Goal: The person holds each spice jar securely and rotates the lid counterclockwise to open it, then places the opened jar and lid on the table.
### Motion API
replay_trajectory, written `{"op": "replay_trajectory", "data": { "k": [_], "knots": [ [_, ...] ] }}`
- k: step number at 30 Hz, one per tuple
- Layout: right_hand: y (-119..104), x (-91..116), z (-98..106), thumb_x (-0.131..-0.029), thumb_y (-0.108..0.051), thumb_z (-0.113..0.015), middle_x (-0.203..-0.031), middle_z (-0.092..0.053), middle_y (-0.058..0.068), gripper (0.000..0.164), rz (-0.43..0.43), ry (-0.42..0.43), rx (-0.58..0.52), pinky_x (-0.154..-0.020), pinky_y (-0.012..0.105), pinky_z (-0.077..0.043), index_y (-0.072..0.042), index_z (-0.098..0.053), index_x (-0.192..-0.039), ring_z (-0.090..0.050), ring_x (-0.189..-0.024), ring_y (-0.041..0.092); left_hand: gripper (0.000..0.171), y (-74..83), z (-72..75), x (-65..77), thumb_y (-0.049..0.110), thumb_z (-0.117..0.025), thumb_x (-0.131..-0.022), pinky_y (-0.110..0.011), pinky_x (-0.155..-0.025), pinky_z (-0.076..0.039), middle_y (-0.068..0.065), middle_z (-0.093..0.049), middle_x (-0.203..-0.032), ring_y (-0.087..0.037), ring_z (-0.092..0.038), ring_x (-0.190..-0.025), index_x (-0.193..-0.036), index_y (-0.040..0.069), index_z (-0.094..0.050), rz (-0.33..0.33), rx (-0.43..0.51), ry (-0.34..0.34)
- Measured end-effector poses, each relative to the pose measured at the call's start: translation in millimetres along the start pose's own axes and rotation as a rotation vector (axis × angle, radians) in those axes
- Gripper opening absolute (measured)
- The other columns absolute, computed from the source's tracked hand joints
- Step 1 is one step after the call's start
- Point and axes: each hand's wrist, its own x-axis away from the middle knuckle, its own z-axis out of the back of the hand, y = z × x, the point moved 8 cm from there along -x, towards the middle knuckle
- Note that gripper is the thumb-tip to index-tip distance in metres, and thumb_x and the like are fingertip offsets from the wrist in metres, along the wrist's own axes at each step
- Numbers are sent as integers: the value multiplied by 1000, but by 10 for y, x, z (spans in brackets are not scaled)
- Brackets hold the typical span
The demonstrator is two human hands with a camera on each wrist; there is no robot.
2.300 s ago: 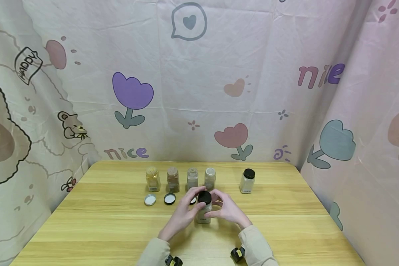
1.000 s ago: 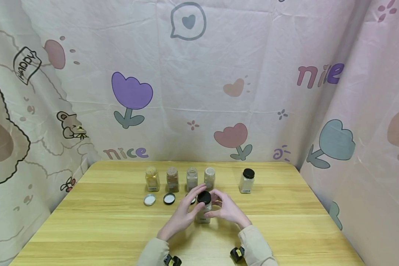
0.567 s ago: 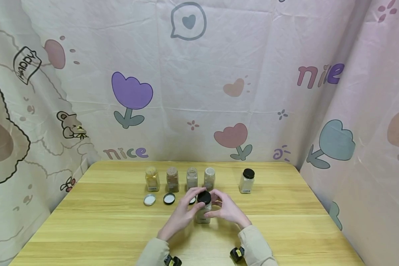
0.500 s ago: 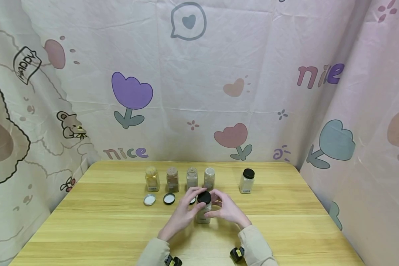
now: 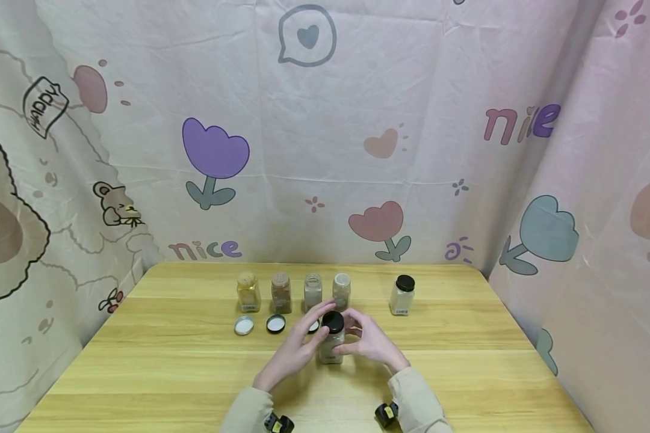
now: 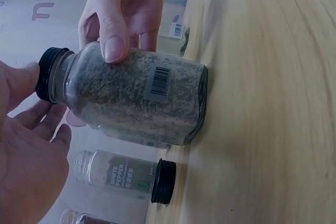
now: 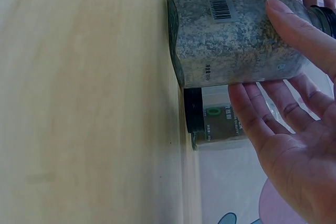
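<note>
A glass seasoning jar (image 5: 331, 353) filled with grey-white flaky grains stands upright on the table, its black screw lid (image 5: 333, 322) on top. My left hand (image 5: 294, 352) is around the lid, thumb on the near left side and fingers behind. In the left wrist view the thumb tip meets the lid's edge. My right hand (image 5: 374, 344) grips the jar body, with the thumb on its near side and the fingers on the opposite side. A barcode label (image 7: 220, 7) shows on the glass.
Behind the hands stand several lidless jars: yellow (image 5: 248, 294), brown (image 5: 281, 294), and two greyish ones (image 5: 313, 291) (image 5: 342, 288). Loose lids (image 5: 244, 325) (image 5: 275, 323) (image 5: 313, 327) lie before them. A black-capped jar (image 5: 402, 297) stands at right on the wooden table (image 5: 168, 349).
My left thumb has shifted slightly left along the lid, and the left wrist has moved a little left. The jar and right hand stay in place.
</note>
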Motion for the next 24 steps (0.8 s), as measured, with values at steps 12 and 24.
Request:
{"op": "replay_trajectory", "data": {
  "k": [12, 24],
  "knots": [
    [10, -7, 0, -75, -7, -87, -108, -66, 14, 51, -2, 4, -7, -99, 21, -54, -3, -59, -117, -62, -100, 24, 40, 26, -4, -3, 5, -53, -101, -41, -108, -53, -20, -58, -139, -40, -57, -127, -141, -2, -52, -82, -43, 40],
    [11, -10, -3, -76, -8, -87, -108, -67, 13, 50, -6, -1, 8, -98, 21, -54, -3, -59, -117, -63, -100, 22, 44, 23, -16, 4, 12, -62, -98, -46, -111, -49, -18, -52, -144, -38, -51, -133, -141, 8, -54, -45, -81, 92]
  ]
}}
